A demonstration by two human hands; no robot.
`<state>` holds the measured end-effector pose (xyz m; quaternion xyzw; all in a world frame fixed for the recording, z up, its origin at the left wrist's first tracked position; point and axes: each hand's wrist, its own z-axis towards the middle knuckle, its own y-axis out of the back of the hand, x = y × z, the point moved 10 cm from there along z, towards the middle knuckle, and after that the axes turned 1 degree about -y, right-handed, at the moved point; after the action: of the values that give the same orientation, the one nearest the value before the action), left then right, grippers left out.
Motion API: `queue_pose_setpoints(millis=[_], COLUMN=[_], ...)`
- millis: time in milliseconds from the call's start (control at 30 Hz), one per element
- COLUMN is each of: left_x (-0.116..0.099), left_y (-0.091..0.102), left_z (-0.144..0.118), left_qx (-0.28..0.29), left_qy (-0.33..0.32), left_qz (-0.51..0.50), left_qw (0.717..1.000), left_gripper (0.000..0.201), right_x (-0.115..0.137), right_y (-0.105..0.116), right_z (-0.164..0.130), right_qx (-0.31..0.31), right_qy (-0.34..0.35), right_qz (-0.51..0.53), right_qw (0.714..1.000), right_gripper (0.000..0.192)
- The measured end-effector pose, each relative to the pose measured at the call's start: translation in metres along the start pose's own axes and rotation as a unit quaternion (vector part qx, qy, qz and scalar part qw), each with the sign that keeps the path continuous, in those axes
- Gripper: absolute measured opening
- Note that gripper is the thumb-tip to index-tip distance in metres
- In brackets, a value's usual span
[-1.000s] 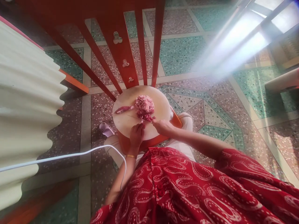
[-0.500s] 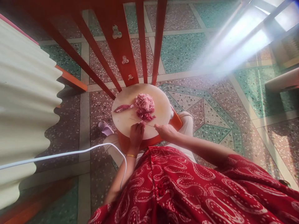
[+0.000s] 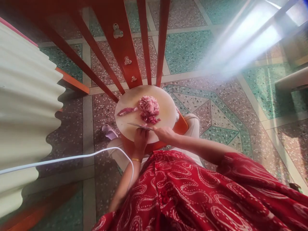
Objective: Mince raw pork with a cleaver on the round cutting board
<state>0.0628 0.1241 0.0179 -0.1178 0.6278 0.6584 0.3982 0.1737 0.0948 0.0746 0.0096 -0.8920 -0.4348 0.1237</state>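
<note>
A round pale cutting board rests on an orange stool in front of me. A heap of chopped pink meat lies at its middle, with a whole strip of meat to its left. My right hand grips a knife whose blade lies flat across the board's near edge, pointing left. My left hand sits at the near rim under the blade, fingers curled; whether it pinches a bit of meat I cannot tell.
An orange wooden chair back with slats rises just beyond the board. A corrugated cream sheet fills the left. A white cable runs from the left to my left arm. Patterned terrazzo floor surrounds the stool.
The knife has come off the meat heap and swung toward me, its blade now lying flat along the board's near edge above my left hand. My right hand shifted left.
</note>
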Motion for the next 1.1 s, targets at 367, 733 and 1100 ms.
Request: queue_pose_setpoints(millis=[367,733,1100], left_x=[-0.002,-0.008,-0.002], left_y=[0.002,0.005,0.0], left_z=[-0.003,-0.001,0.0], left_qx=[-0.013,-0.005,0.016], left_qy=[-0.001,-0.008,0.001], left_qz=[0.027,0.028,0.021], left_qw=[1.0,1.0,1.0], left_gripper=[0.023,0.021,0.02], right_x=[0.019,-0.036,0.019], right_y=[0.004,-0.002,0.011], right_z=[0.024,-0.026,0.021], right_qx=[-0.034,0.001,-0.022], right_qy=[0.027,-0.033,0.042], right_qz=[-0.012,-0.036,-0.025], right_qw=[0.999,0.999,0.999], right_gripper=[0.024,0.027,0.023])
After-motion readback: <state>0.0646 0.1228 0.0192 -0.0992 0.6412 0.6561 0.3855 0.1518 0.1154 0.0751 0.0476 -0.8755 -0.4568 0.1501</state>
